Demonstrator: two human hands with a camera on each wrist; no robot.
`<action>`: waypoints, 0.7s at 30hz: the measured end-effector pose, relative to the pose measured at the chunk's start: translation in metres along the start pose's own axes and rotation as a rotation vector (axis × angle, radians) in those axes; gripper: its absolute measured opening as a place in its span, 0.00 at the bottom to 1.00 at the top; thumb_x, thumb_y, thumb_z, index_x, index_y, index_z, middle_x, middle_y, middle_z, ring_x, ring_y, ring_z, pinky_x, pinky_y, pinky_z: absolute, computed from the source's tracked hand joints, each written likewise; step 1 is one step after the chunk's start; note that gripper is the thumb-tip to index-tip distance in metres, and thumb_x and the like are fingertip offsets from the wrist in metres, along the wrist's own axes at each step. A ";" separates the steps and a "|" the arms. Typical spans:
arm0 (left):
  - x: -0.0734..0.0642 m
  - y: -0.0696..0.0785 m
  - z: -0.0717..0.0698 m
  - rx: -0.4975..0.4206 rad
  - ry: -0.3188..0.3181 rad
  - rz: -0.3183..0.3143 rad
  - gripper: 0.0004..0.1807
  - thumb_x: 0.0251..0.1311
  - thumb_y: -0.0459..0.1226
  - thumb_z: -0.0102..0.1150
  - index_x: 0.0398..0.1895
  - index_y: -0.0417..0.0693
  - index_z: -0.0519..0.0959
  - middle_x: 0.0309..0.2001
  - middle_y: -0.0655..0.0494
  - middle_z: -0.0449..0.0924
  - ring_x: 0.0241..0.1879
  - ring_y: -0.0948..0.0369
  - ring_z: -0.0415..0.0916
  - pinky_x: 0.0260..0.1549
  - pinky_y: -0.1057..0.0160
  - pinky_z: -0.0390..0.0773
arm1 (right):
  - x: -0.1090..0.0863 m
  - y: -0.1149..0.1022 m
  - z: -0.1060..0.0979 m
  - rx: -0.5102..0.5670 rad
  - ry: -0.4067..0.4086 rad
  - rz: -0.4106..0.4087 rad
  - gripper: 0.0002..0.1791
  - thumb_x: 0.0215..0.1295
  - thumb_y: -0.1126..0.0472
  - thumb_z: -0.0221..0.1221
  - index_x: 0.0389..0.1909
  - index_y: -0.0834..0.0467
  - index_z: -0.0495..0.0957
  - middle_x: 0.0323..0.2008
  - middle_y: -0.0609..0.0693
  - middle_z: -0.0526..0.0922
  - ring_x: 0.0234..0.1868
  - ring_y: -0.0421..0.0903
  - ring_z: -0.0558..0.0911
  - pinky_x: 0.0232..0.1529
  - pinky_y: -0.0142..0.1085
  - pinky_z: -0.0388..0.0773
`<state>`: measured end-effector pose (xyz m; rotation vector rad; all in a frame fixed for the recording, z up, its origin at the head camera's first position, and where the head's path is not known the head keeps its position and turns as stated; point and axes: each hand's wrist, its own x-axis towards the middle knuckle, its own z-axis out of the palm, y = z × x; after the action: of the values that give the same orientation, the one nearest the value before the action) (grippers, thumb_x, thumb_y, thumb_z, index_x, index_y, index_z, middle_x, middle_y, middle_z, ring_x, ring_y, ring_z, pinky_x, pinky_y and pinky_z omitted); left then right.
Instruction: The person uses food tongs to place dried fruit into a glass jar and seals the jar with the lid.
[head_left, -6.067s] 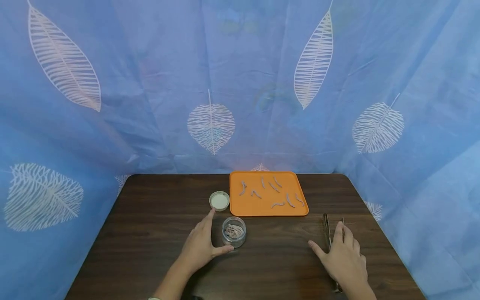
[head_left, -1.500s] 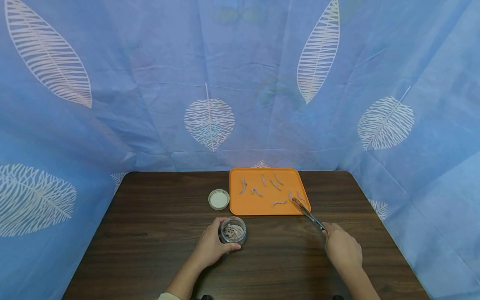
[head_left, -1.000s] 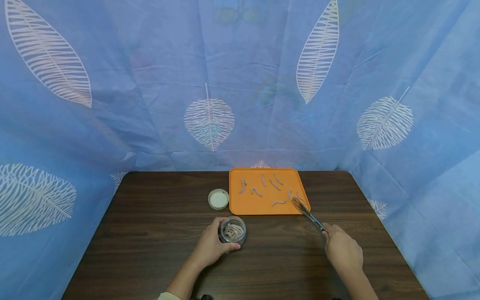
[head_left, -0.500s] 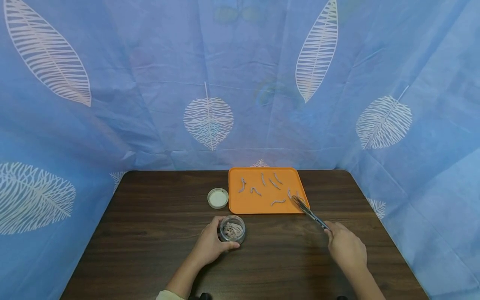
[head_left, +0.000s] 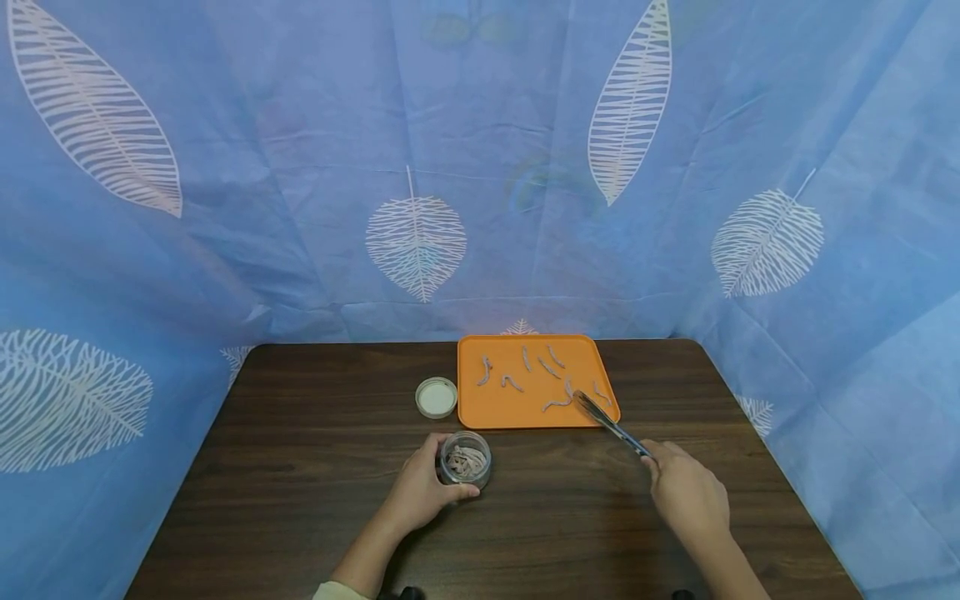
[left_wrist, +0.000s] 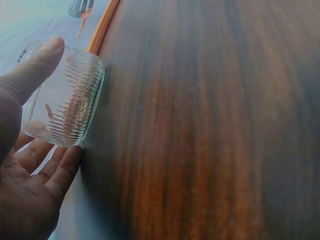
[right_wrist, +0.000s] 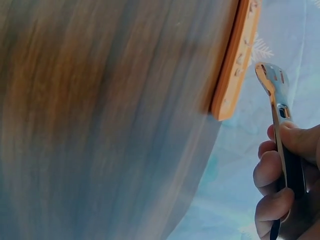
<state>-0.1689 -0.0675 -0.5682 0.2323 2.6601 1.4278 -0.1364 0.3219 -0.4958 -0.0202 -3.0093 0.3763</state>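
My left hand (head_left: pixel 422 492) grips a clear glass jar (left_wrist: pixel 87 75) around its side, thumb on one face and fingers on the other. Thin, pale grey, worm-like strips (head_left: pixel 467 461) lie heaped inside it. In my right hand (head_left: pixel 688 492) is a pair of metal tongs (right_wrist: pixel 276 95), held with curled fingers and thumb along the handle. Their head is over the lower right of an orange tray (head_left: pixel 495 412), where several similar strips (head_left: pixel 513 383) lie spread out. At the tongs' tip one strip (left_wrist: pixel 83 25) hangs down in the left wrist view.
A round lid (head_left: pixel 436 397) with a pale inside lies left of the tray, behind the jar. The dark wooden table (head_left: pixel 300 467) backs onto a blue curtain (head_left: pixel 480 167) with white leaf prints, which also runs along both sides.
Six seconds ago the tongs lay on the table beneath my right hand; now it holds them over the tray. Lately their tip and one strip shifted left. My left hand has closed around the jar.
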 end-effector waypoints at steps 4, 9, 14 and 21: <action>0.000 0.000 0.000 -0.004 -0.002 -0.003 0.50 0.48 0.52 0.88 0.71 0.44 0.71 0.63 0.45 0.83 0.65 0.44 0.81 0.64 0.36 0.79 | -0.002 -0.008 -0.004 -0.003 -0.001 -0.009 0.19 0.78 0.60 0.63 0.64 0.61 0.84 0.47 0.59 0.90 0.17 0.44 0.66 0.19 0.37 0.64; -0.001 0.000 0.000 0.003 -0.003 0.001 0.51 0.48 0.53 0.88 0.72 0.44 0.71 0.63 0.45 0.83 0.65 0.44 0.81 0.63 0.37 0.79 | -0.003 -0.017 -0.007 -0.012 -0.002 -0.017 0.19 0.79 0.58 0.62 0.65 0.60 0.84 0.45 0.56 0.90 0.17 0.44 0.66 0.19 0.39 0.64; -0.001 0.000 0.000 0.004 -0.006 0.003 0.51 0.49 0.53 0.88 0.71 0.43 0.71 0.64 0.45 0.83 0.65 0.44 0.81 0.64 0.36 0.79 | -0.005 -0.022 -0.009 -0.004 0.010 -0.032 0.18 0.79 0.58 0.62 0.64 0.58 0.84 0.42 0.53 0.89 0.18 0.43 0.66 0.18 0.37 0.64; -0.001 -0.001 0.000 0.004 -0.005 0.002 0.51 0.48 0.54 0.88 0.72 0.44 0.71 0.64 0.45 0.83 0.65 0.44 0.81 0.64 0.37 0.79 | -0.008 -0.033 -0.012 0.030 -0.002 -0.051 0.17 0.78 0.57 0.64 0.63 0.55 0.86 0.37 0.50 0.87 0.17 0.43 0.64 0.17 0.34 0.61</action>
<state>-0.1684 -0.0681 -0.5693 0.2385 2.6594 1.4210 -0.1268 0.2926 -0.4772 0.0587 -2.9989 0.4164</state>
